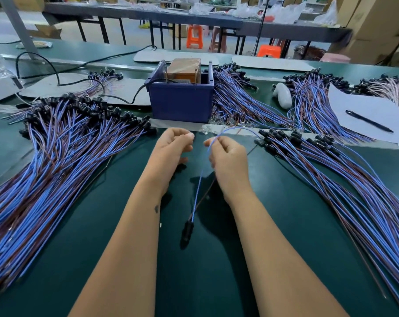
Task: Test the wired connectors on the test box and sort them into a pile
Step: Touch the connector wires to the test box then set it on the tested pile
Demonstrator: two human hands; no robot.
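Hands [202,147] over green bench [194,282], workshop behind

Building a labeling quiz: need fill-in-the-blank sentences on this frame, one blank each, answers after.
1. The right hand pinches a thin blue-and-brown wire pair whose black connector plug hangs toward the ____ mat.
2. The dark blue plastic bin holds a ____ test box.
3. The black pen lies on a sheet of ____ paper.
4. The left hand is to the ____ of the held wire pair.

Missing words: green; brown; white; left
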